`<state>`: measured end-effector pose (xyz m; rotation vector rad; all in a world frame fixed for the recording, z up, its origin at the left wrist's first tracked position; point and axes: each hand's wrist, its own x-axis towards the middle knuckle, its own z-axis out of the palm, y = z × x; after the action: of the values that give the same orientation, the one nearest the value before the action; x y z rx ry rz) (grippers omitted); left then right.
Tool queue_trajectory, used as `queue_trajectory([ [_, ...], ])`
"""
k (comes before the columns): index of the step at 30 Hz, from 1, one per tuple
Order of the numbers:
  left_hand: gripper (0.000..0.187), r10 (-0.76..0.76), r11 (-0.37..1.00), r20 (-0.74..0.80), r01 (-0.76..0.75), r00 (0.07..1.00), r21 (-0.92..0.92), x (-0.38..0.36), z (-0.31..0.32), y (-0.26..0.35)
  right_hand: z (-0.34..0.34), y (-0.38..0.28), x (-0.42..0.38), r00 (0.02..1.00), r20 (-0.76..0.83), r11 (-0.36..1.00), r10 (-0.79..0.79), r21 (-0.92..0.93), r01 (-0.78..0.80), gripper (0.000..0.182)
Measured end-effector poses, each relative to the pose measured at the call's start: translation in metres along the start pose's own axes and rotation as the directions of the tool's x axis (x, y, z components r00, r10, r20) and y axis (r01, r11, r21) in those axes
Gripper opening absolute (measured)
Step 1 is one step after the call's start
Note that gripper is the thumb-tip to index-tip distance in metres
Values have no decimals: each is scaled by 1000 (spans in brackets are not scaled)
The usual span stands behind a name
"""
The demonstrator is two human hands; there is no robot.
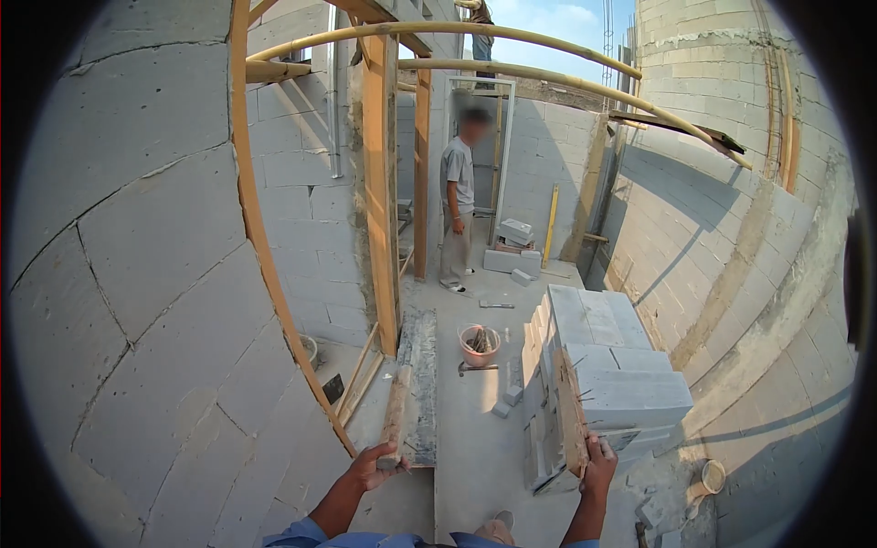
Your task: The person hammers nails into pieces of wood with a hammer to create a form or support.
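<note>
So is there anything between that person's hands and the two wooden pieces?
No. The left hand already grips the end of the long plank, and the right hand holds the nailed board beside the stacked blocks. Nothing stands between.

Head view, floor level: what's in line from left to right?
Block wall → left hand on a wooden plank → orange bucket → right hand on a nailed board → block stack → small bowl.
</note>
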<state>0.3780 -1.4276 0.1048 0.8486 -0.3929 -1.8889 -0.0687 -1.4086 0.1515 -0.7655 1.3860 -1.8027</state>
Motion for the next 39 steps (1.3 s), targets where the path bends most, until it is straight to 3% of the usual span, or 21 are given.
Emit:
queue_trajectory([
  [4,44,126,991,51,-123,991,-54,45,19,-1,19,6,76,996,78,998,-36,60,32,23],
  [6,51,192,981,39,-192,981,-2,79,51,-4,29,0,116,981,124,980,-151,146,132,25],
  [8,49,264,961,28,-261,964,-97,113,76,-5,30,0,154,983,132,985,-128,132,111,26],
  [11,43,299,944,30,-291,954,-154,157,125,-6,39,-13,211,946,253,978,-204,88,188,27],
  [12,39,303,931,20,-291,953,-221,166,132,-8,41,-15,225,946,254,979,-199,92,181,27],
  [15,39,297,935,-8,-293,955,-202,187,154,-16,49,-22,256,948,286,990,-137,55,126,27],
  [18,38,273,941,-24,-272,962,-203,207,158,-22,50,-21,275,926,304,963,-225,-76,259,25],
  [28,35,176,962,-84,-190,981,-197,283,139,-30,39,45,318,964,265,998,17,-60,-2,23],
  [36,36,73,960,-169,-115,983,-254,341,110,-11,97,118,353,941,294,946,168,-316,-70,22],
  [39,46,56,973,-233,-106,971,-206,370,95,12,142,150,372,932,304,908,199,-414,-59,23],
])
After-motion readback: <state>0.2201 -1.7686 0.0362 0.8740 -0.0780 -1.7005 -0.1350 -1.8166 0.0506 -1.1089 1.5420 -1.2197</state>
